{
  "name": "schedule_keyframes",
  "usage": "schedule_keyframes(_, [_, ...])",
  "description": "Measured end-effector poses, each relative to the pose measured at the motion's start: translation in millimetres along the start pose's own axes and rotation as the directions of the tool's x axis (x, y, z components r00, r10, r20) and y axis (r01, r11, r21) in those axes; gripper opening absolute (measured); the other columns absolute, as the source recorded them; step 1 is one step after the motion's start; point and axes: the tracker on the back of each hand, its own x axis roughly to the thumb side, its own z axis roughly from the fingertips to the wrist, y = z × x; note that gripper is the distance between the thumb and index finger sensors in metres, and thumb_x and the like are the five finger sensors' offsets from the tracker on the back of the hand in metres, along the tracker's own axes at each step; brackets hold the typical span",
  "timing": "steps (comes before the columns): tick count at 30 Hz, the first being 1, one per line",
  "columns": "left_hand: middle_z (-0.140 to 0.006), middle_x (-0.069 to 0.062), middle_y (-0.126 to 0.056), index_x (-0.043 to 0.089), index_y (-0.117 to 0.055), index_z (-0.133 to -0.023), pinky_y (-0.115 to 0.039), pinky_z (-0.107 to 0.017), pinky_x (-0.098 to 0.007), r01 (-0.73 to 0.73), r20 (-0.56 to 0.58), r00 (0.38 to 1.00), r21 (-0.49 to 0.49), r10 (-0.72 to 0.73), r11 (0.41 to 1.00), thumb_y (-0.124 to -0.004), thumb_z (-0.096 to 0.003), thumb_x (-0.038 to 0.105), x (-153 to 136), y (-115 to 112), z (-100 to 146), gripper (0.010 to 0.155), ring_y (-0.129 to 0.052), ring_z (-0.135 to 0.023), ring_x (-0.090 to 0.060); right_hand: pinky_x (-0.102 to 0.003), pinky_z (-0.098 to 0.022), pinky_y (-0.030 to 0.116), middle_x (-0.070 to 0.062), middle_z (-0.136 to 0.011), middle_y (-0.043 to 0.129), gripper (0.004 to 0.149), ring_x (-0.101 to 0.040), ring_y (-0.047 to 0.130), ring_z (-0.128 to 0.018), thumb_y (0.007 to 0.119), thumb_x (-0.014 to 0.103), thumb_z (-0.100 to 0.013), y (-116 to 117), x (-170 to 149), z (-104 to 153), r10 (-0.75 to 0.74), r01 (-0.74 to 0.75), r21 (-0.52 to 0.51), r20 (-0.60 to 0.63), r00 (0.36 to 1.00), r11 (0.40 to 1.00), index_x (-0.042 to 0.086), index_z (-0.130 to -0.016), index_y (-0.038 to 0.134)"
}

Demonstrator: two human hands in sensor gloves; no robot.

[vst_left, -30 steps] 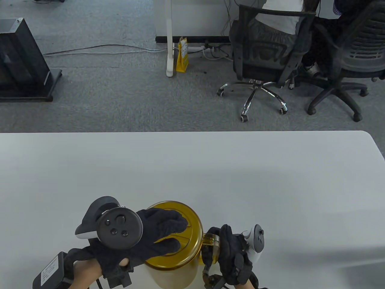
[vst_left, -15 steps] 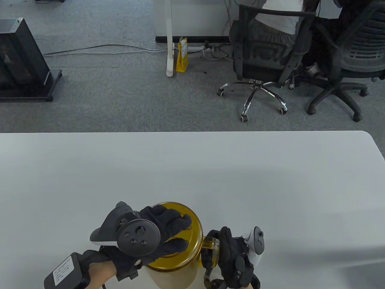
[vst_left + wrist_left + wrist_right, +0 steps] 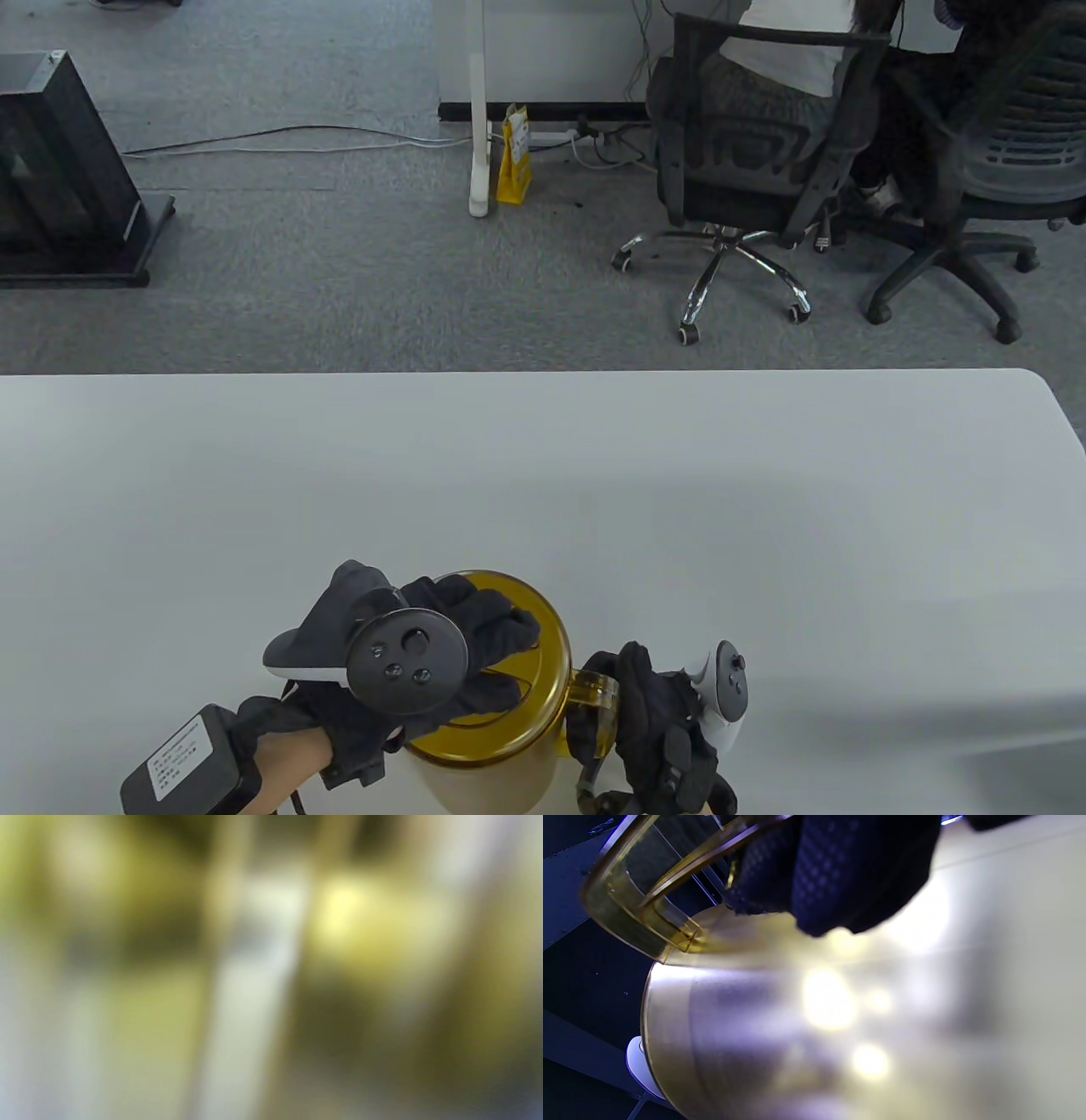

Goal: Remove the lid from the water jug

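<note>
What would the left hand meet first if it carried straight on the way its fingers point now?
Nothing new: the left hand already lies on the yellow lid of the jug, fingers curled over it and pointing right. Further along comes the jug's handle, gripped by the right hand. Depth is unclear.

jug [image 3: 492, 777]: 1 | lid [image 3: 543, 654]: 1 | hand: 2, left [image 3: 458, 671], right [image 3: 657, 722] | office chair [image 3: 747, 170]: 2 | table [image 3: 594, 475]: 1

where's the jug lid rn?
Table view, bottom centre: the amber lid sits on the jug, under the left hand, with the right hand on the handle beside it.
</note>
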Motion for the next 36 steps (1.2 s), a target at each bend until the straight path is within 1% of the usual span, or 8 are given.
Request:
schedule_keyframes(6, [-0.083, -0.018, -0.081, 0.011, -0.072, -0.097, -0.072, -0.051, -0.041, 0.022, 0.015, 1.000, 0.011, -0.022, 1.000, -0.084, -0.0479, 0.038, 1.1, 1.1, 0.6, 0.058, -0.077, -0.067, -0.028, -0.042, -0.020, 0.076, -0.009, -0.035, 0.094, 0.068, -0.020, 0.098, -0.014, 0.047, 0.061, -0.058, 0.1, 0.0, 0.2, -0.002, 0.002, 0.003, -0.005, 1.000, 1.000, 0.013, -0.057, 0.094])
schedule_keyframes(11, [-0.083, -0.018, -0.084, 0.009, -0.073, -0.097, -0.072, -0.055, -0.045, 0.167, 0.016, 0.986, 0.037, -0.168, 0.985, -0.082, -0.0471, 0.037, 13.7, 7.0, 2.3, 0.058, -0.082, -0.067, -0.030, -0.042, -0.021, 0.076, -0.009, -0.035, 0.094, 0.067, -0.021, 0.098, -0.015, 0.047, 0.061, -0.058, 0.2, 0.5, 0.4, 0.001, -0.001, 0.002, -0.007, 1.000, 1.000, 0.013, -0.057, 0.094])
schedule_keyframes(15, [-0.080, -0.020, -0.085, 0.008, -0.074, -0.095, -0.072, -0.053, -0.046, 0.132, -0.004, 0.991, 0.104, -0.133, 0.986, -0.084, -0.0459, 0.036, 18.8, 31.3, 5.0, 0.058, -0.082, -0.065, -0.031, -0.042, -0.020, 0.076, -0.009, -0.035, 0.094, 0.067, -0.021, 0.098, -0.014, 0.046, 0.061, -0.058, -1.8, 0.5, 0.3, 0.000, 0.000, 0.005, -0.008, 1.000, 1.000, 0.013, -0.057, 0.094])
schedule_keyframes(17, [-0.080, -0.020, -0.085, 0.008, -0.074, -0.095, -0.072, -0.053, -0.046, 0.124, -0.020, 0.992, 0.090, -0.122, 0.988, -0.084, -0.0460, 0.036, 21.7, 44.1, 7.3, 0.058, -0.082, -0.065, -0.031, -0.042, -0.020, 0.076, -0.009, -0.035, 0.094, 0.067, -0.021, 0.098, -0.014, 0.046, 0.061, -0.058, -1.6, 0.7, 0.4, 0.002, -0.002, 0.005, -0.007, 1.000, 1.000, 0.013, -0.057, 0.094])
schedule_keyframes(23, [-0.080, -0.020, -0.085, 0.008, -0.074, -0.095, -0.071, -0.054, -0.046, 0.202, -0.074, 0.978, 0.115, -0.194, 0.973, -0.084, -0.0458, 0.036, 33.0, 77.9, 16.5, 0.058, -0.082, -0.065, -0.031, -0.043, -0.021, 0.076, -0.009, -0.035, 0.094, 0.067, -0.021, 0.098, -0.015, 0.046, 0.061, -0.058, -2.1, 0.8, 0.5, 0.010, -0.009, 0.004, -0.015, 1.000, 1.000, 0.013, -0.057, 0.094])
schedule_keyframes(27, [-0.080, -0.020, -0.085, 0.008, -0.075, -0.095, -0.071, -0.054, -0.047, 0.145, -0.076, 0.988, 0.122, -0.136, 0.982, -0.084, -0.0456, 0.035, 37.4, 90.3, 25.6, 0.058, -0.082, -0.065, -0.031, -0.043, -0.021, 0.076, -0.010, -0.035, 0.094, 0.067, -0.022, 0.098, -0.015, 0.046, 0.060, -0.058, -2.8, 1.3, 0.6, 0.017, -0.017, 0.010, -0.023, 1.000, 1.000, 0.013, -0.057, 0.093])
schedule_keyframes(31, [-0.080, -0.021, -0.085, 0.007, -0.075, -0.095, -0.070, -0.054, -0.048, 0.195, -0.131, 0.975, 0.128, -0.179, 0.972, -0.084, -0.0455, 0.035, 35.8, 91.0, 39.1, 0.058, -0.082, -0.065, -0.032, -0.044, -0.021, 0.076, -0.010, -0.036, 0.094, 0.067, -0.022, 0.098, -0.015, 0.046, 0.060, -0.058, -3.1, 1.5, 0.7, 0.020, -0.020, 0.015, -0.026, 0.999, 1.000, 0.013, -0.057, 0.093])
schedule_keyframes(36, [-0.081, -0.022, -0.085, 0.007, -0.075, -0.095, -0.069, -0.055, -0.049, 0.305, -0.298, 0.918, 0.109, -0.261, 0.946, -0.085, -0.0452, 0.033, 18.2, 88.7, 58.1, 0.058, -0.081, -0.066, -0.033, -0.043, -0.021, 0.076, -0.010, -0.035, 0.094, 0.067, -0.022, 0.098, -0.015, 0.046, 0.060, -0.058, -3.5, 0.4, 0.2, 0.008, -0.008, 0.015, -0.027, 1.000, 1.000, 0.013, -0.057, 0.093])
